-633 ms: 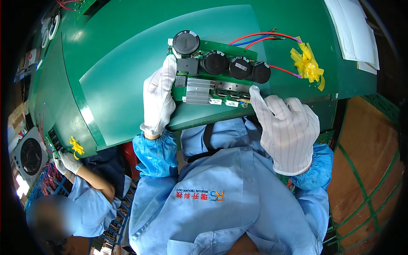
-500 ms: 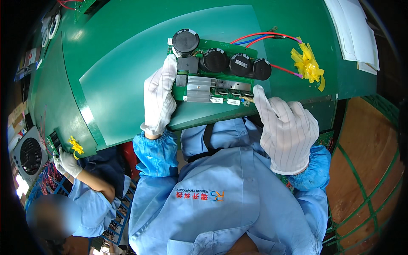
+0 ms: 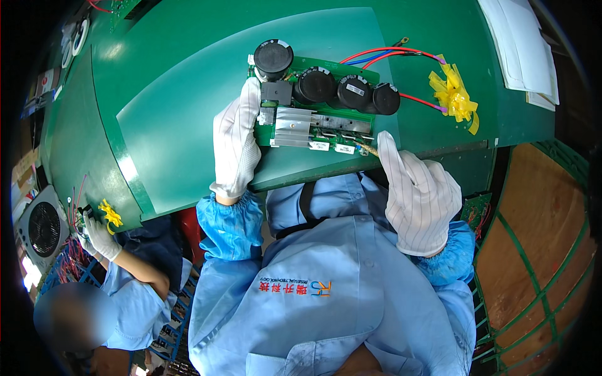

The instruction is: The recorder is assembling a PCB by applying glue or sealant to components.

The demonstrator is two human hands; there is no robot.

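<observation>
A green circuit board (image 3: 301, 65) with large black round capacitors, silvery heat sinks and small white labels lies tilted over the near edge of the green table. My left hand (image 3: 237, 144), in a white striped glove, grips the board's left end, thumb along its edge. By the board's lower right corner is my gloved right hand (image 3: 421, 200), its fingers bent and closed. A thin tan stick-like piece (image 3: 369, 148) runs from its fingertips to the board's near edge; its exact kind is unclear. Red wires (image 3: 376, 56) and a blue one lead right from the board to a yellow tape bundle (image 3: 456, 94).
White papers (image 3: 517, 50) lie at the far right of the green table (image 3: 433, 19). A wooden panel with green bars (image 3: 539, 232) stands at right. On the left, a co-worker's gloved hand (image 3: 100, 238) handles a small board near a yellow bundle (image 3: 110, 215) and a fan (image 3: 45, 229).
My right hand has shifted slightly down and left, its forearm drawn inward. The board has tilted a little, and its near edge sits slightly higher. The co-worker's hand has moved a little up.
</observation>
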